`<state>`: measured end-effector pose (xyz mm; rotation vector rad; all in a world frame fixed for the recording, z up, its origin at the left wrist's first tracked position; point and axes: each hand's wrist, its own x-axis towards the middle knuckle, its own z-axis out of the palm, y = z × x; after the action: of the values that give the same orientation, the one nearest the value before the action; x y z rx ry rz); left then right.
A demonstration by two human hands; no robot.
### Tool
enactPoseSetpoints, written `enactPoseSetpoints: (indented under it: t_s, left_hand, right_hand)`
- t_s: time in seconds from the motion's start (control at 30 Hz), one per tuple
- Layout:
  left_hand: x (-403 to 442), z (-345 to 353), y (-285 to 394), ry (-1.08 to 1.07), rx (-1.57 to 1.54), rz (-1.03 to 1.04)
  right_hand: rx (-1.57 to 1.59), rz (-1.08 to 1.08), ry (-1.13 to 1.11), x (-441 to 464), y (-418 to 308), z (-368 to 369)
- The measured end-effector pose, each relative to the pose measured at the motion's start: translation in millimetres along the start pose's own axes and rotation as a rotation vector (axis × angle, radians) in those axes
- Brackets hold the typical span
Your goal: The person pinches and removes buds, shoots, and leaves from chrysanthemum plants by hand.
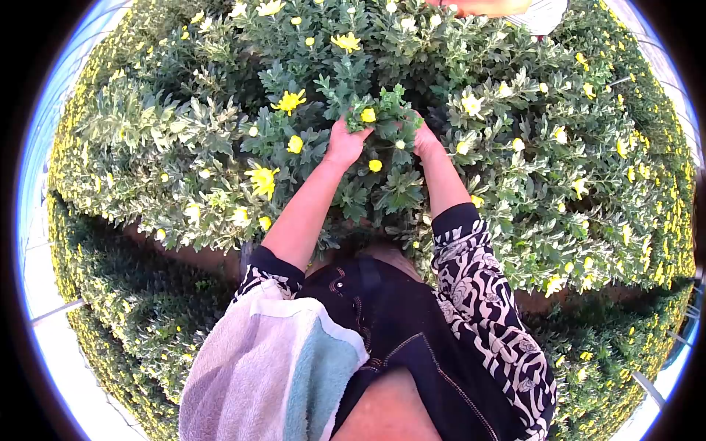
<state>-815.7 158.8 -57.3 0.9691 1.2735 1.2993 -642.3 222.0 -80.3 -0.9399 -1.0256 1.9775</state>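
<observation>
Both hands reach into a dense bed of leafy plants [401, 192] with yellow flowers. My left hand [347, 141] is at the stems left of a small yellow bloom [368, 115], its fingers partly hidden by leaves. On the other side of that bloom, my right hand [425, 140] is among the foliage, with its fingertips covered by leaves. Just below and between the hands is another yellow bud [375, 165]. An open yellow flower [289, 102] stands to the upper left of my left hand. What either hand grips cannot be made out.
Part of another person [485, 7] shows at the top edge, beyond the plants. A towel [254, 367] hangs over my left side. Dark furrows [184, 257] run between this bed and the nearer rows. Greenhouse framing [55, 312] curves along the sides.
</observation>
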Motion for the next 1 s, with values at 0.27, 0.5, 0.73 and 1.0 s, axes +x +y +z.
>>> enactPoseSetpoints:
  t_s: [0.27,0.5,0.73,1.0]
  left_hand:
    - [-7,3,11,0.079,-0.020,-0.139]
    - [-20,3,-14,-0.124,0.061,-0.109]
    - [-30,-9,-18,-0.133,0.123,-0.066]
    - [-34,-27,12,0.554,-0.177,-0.062]
  right_hand:
    - [0.423,0.067,0.121,16,30,-14]
    - [0.500,0.102,0.452,69,102,-87]
    - [-0.234,-0.118,0.665,65,15,-50]
    - [-0.557,-0.239,-0.140,73,-20,41]
